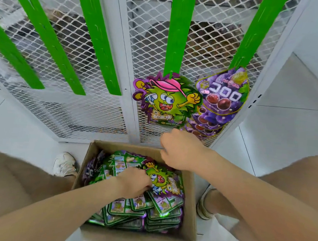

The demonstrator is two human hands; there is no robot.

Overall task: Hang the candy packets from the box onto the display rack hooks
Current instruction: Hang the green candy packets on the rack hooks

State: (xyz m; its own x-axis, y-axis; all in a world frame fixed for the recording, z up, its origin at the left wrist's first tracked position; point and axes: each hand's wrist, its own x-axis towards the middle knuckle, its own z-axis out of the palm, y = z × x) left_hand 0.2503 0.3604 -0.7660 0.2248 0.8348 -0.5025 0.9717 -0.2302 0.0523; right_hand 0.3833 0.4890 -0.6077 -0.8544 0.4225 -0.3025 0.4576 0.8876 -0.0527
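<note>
A cardboard box (pixel 191 206) sits on the floor between my legs, full of green and purple candy packets (pixel 160 209). My left hand (pixel 133 184) reaches into the box and its curled fingers grip a face-up green monster packet (pixel 162 180). My right hand (pixel 178 149) hovers above the box's far rim with fingers curled under, holding nothing that I can see. One green monster packet (pixel 167 100) hangs from the bottom of a green hook strip (pixel 178 34). Purple grape packets (pixel 223 98) hang from the strip (pixel 258 31) to its right.
The white mesh rack (pixel 102 113) stands right behind the box. Three more green strips (pixel 96 40) on its left panel carry nothing. My shoes (pixel 64 164) stand on white floor tiles on both sides of the box.
</note>
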